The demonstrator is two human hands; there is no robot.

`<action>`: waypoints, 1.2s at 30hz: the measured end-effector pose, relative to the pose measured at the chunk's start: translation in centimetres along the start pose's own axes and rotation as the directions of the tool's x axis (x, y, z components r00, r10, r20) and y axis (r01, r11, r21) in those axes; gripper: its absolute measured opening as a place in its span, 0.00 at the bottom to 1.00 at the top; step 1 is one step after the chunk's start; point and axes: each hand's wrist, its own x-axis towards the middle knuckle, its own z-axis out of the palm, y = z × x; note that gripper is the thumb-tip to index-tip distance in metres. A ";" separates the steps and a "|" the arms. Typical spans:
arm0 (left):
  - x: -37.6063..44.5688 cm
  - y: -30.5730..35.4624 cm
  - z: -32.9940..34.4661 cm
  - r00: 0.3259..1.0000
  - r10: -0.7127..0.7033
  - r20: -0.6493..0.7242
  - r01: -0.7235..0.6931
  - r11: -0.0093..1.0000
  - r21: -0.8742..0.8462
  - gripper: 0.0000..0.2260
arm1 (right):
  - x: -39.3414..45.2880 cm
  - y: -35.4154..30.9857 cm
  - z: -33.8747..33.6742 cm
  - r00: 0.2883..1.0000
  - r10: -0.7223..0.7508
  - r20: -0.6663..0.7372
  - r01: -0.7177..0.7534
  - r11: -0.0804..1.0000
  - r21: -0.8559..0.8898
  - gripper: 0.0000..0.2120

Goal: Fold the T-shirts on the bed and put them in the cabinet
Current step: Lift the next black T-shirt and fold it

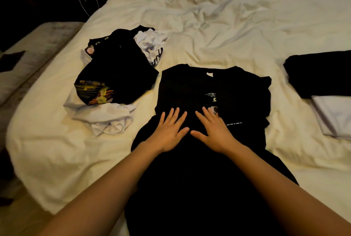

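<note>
Both hands lie flat with fingers spread on a black T-shirt point(190, 87) laid out on the bed point(209, 17): left hand point(169, 131) and right hand point(214, 131) side by side, thumbs nearly touching, holding nothing. The collar lies beyond the fingertips. A heap of unfolded shirts point(114, 76) sits to the left of the left hand. Folded black and white garments point(322, 87) lie well apart to the right of the right hand.
</note>
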 end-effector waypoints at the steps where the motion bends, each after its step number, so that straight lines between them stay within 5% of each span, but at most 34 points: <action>1: -1.2 0.4 0.2 1.000 0.007 0.012 -0.007 1.000 -0.025 0.28 | -1.2 0.0 0.1 1.000 -0.005 0.009 0.005 1.000 0.000 0.38; 10: -10.4 3.8 2.6 0.998 0.041 0.055 -0.033 0.990 -0.136 0.26 | -14.0 0.6 0.3 0.993 -0.046 0.111 0.008 0.948 0.317 0.30; 14: -13.6 4.7 4.4 0.998 0.061 0.025 -0.057 0.988 -0.145 0.26 | -19.0 1.3 1.8 0.998 -0.059 -0.011 0.059 0.958 0.279 0.26; 21: -18.6 6.6 6.1 0.953 0.198 -0.230 -0.251 0.940 -0.230 0.15 | -25.5 1.8 3.5 0.948 -0.192 -0.252 0.236 0.959 0.157 0.14; 25: -21.1 7.4 6.8 0.957 0.258 -0.132 -0.281 0.937 -0.206 0.10 | -27.8 1.3 3.7 0.982 -0.149 -0.116 0.172 0.959 0.226 0.26; 30: -22.8 7.4 7.1 0.964 0.252 -0.088 -0.264 0.949 -0.172 0.17 | -28.8 1.8 4.5 0.966 -0.256 0.029 0.254 0.965 0.061 0.35; 36: -24.0 7.4 6.7 0.974 0.220 -0.046 -0.225 0.962 -0.154 0.27 | -28.8 1.9 4.8 0.956 -0.292 -0.027 0.294 0.951 0.093 0.03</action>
